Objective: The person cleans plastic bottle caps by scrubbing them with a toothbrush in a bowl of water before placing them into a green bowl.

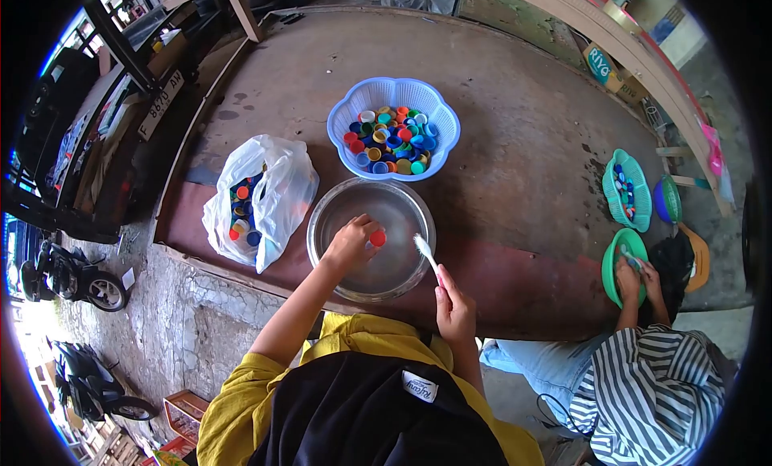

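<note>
My left hand (352, 245) is closed on a red bottle cap (377, 238) over the metal basin (318, 217), which looks to have water in it. In my right hand (455, 307) is a white toothbrush (427, 254), bristles up, its head over the basin's right rim. Just behind the basin stands a blue plastic basket (445, 112) full of bottle caps (392, 141) in many colours. To the left, a white plastic bag (285, 172) stands open with more caps (244, 207) inside.
At the right, a co-worker in a striped shirt (643, 385) has both hands in a green basin (609, 265). Behind it lie a turquoise basket (613, 210) of caps and a purple-green bowl (667, 199). The brown tabletop (523, 160) has a raised edge at left.
</note>
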Available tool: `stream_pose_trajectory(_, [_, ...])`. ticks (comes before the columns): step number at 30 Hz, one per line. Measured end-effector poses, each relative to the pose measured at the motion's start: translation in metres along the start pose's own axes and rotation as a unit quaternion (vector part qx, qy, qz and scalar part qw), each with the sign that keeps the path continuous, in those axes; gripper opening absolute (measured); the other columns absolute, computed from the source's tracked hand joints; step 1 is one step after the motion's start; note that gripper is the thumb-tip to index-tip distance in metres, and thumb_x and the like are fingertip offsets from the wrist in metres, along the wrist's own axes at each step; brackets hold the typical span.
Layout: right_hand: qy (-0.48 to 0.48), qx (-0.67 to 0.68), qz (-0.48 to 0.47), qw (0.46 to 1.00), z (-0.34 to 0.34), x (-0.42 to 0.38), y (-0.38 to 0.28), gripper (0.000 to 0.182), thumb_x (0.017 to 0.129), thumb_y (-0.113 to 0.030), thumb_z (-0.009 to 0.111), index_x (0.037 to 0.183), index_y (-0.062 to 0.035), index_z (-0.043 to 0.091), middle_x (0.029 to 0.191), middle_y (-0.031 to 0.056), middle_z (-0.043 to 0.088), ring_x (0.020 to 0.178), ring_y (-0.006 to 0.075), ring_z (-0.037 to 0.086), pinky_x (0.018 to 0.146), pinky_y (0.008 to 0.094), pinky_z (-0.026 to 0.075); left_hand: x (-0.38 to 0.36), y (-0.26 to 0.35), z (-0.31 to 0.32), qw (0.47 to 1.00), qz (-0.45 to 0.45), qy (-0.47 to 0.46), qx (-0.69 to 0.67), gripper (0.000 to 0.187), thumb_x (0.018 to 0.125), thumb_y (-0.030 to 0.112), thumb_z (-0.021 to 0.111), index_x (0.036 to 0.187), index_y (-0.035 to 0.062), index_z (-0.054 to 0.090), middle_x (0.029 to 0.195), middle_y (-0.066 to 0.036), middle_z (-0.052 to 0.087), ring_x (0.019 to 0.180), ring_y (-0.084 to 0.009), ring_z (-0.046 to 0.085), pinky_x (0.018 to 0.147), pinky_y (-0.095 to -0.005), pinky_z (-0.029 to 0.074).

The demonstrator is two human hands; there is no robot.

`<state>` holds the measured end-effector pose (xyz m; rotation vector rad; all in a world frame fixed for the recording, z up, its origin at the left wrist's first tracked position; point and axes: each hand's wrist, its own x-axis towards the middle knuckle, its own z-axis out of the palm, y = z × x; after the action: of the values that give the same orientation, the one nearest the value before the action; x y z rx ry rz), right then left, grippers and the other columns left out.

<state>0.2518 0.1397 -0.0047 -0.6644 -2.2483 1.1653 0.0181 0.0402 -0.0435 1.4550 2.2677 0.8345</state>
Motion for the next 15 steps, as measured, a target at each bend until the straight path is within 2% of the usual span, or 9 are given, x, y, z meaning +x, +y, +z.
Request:
stream_pose_trajectory(8, [-0.007, 0.004, 0.006, 1.0, -0.004, 0.002, -0.005, 0.036, 0.091, -0.009, 0.053, 0.127, -0.0087, 0.054, 0.107, 0.019, 0.064, 0.093, 0.0331, 0.065, 0.075, 0.0354, 0.052, 0.003, -0.006, 0.009, 1.0, -0.004, 0.0, 0.012, 0.036, 0.07, 0.012, 0.07, 0.104, 0.0082, 0.06, 0.104, -0.012, 0.057, 0.096, -0.0319, 0.059, 0.082, -0.0398, 0.051])
stream_pose_trajectory(15, [-0.009, -0.007, -0.006, 1.0, -0.003, 0.003, -0.004, 0.036, 0.091, -0.01, 0.053, 0.127, -0.0093, 0.053, 0.108, 0.0186, 0.064, 0.094, 0.0332, 0.064, 0.076, 0.037, 0.052, 0.002, -0.011, 0.012, 0.996, -0.027, 0.018, -0.078, 0.039, 0.069, 0.009, 0.072, 0.104, 0.0047, 0.057, 0.102, -0.015, 0.059, 0.091, -0.0334, 0.061, 0.08, -0.0383, 0.052])
